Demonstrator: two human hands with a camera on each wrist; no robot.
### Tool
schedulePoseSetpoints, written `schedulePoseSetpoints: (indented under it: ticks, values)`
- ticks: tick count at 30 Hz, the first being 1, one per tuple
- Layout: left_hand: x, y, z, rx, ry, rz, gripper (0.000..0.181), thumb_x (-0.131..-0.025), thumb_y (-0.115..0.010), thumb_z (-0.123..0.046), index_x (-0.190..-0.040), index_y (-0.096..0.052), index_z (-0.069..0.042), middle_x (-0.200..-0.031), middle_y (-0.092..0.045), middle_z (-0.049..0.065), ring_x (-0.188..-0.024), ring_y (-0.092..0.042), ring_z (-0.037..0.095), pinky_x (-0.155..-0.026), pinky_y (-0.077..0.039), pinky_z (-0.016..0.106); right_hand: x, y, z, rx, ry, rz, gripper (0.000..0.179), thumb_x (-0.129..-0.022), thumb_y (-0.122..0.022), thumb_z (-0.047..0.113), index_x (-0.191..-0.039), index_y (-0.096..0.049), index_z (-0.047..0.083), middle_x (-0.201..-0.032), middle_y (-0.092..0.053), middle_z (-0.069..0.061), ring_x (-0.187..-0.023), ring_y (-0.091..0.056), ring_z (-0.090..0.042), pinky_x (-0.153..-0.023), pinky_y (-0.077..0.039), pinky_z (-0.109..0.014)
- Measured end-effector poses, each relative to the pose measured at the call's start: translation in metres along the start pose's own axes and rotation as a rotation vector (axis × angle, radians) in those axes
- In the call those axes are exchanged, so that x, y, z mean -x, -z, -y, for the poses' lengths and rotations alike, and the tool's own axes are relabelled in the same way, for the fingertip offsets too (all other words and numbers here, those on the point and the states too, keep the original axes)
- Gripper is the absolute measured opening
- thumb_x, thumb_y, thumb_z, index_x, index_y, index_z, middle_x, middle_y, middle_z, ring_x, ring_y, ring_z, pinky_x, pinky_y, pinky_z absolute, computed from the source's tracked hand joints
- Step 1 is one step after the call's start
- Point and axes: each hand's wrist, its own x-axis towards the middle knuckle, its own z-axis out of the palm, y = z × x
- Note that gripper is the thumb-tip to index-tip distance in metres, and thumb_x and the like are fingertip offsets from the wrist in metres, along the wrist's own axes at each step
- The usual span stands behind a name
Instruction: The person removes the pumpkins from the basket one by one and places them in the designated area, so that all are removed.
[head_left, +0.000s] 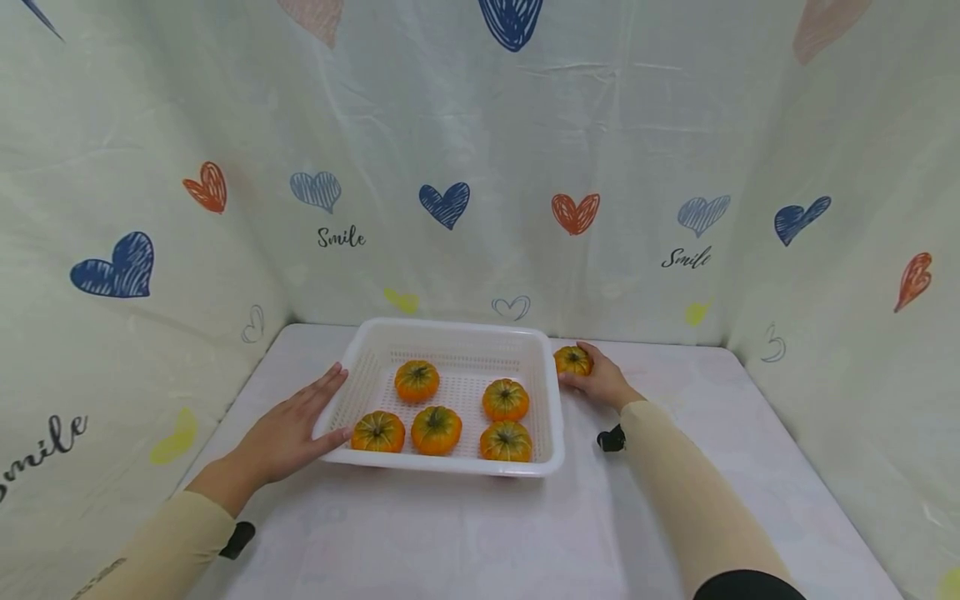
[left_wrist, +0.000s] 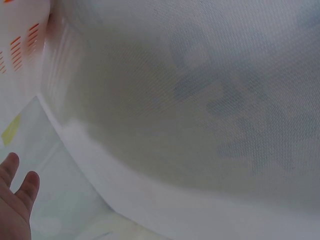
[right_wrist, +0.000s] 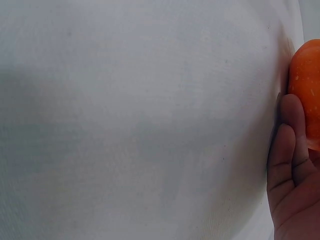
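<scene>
A white plastic basket (head_left: 450, 332) with a perforated floor holds several small orange pumpkins (head_left: 436, 430), their ribbed tops streaked yellow-green. My left hand (head_left: 288, 429) lies along the basket's left side, fingers straight and thumb reaching over the front left corner. In the left wrist view, fingertips of the left hand (left_wrist: 17, 200) show at the lower left, below the slotted basket wall (left_wrist: 20, 75). Just outside the basket's right wall, my right hand (head_left: 600, 379) grips another small pumpkin (head_left: 572, 360). The right wrist view shows fingers beneath that pumpkin's orange side (right_wrist: 307, 85), close over the tablecloth.
A white cloth covers the table (head_left: 465, 533), which meets a heart-printed curtain (head_left: 510, 150) at the back and both sides. Dark wrist straps or devices (head_left: 238, 540) sit under the sleeves.
</scene>
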Motion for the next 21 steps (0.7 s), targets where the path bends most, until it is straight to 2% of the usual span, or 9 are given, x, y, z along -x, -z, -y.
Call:
schedulePoseSetpoints:
  ticks: [11,21]
  values:
    - [0.0001,0.002,-0.0015,-0.001,-0.005,0.003,0.089,-0.094,-0.058,-0.056,-0.16,-0.018,-0.011,-0.165,-0.018,0.013,-0.143,-0.03,0.042,-0.109,-0.032,0.063,0.0027,0.0008,0.0013,-0.007,0.005,0.003,0.092,-0.09,-0.074,0.039,-0.159,-0.019,0.013,-0.155,-0.03,-0.026,-0.136,-0.035,-0.044,-0.113,-0.024,-0.061]
    - [0.0003,-0.0019,0.0012,-0.008,-0.014,-0.017,0.09,-0.094,-0.058,-0.057,-0.161,-0.016,-0.013,-0.165,-0.018,0.012,-0.142,-0.031,0.042,-0.108,-0.032,0.064,0.0023,-0.0014,0.0008,0.003,0.001,-0.002,0.095,-0.089,-0.074,0.042,-0.159,-0.018,0.012,-0.155,-0.03,-0.027,-0.136,-0.035,-0.045,-0.113,-0.024,-0.062]
